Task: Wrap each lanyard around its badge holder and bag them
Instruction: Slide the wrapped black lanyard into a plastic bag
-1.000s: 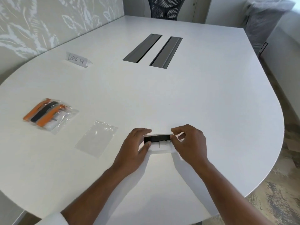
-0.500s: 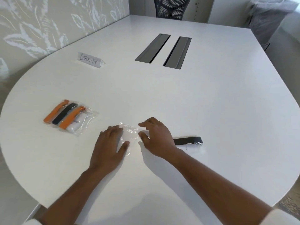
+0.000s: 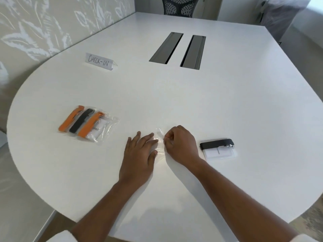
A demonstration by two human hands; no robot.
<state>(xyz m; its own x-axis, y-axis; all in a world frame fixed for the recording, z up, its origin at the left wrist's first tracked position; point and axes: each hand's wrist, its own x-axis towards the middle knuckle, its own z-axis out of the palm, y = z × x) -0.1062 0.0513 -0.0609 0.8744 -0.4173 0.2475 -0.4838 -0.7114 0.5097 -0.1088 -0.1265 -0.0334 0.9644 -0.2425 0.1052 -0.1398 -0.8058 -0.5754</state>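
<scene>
A clear empty plastic bag (image 3: 160,145) lies on the white table (image 3: 192,105) between my hands. My left hand (image 3: 139,154) rests flat on the bag with straight fingers. My right hand (image 3: 180,144) has curled fingers and pinches the bag's upper edge. To the right lies a badge holder (image 3: 220,151) with a black lanyard (image 3: 216,143) wrapped round its top, untouched. At the left lie several clear bags (image 3: 87,124) holding badge holders wrapped in orange and black lanyards.
A folded paper sign reading CHECK-IN (image 3: 99,61) stands at the back left. Two dark cable slots (image 3: 178,49) run along the table's middle. A mesh office chair (image 3: 180,6) stands at the far end. The table's curved front edge is close to me.
Both hands left the wrapped badge holder on the table and moved left to the empty bag. My right hand's fingers have since curled onto the bag's edge.
</scene>
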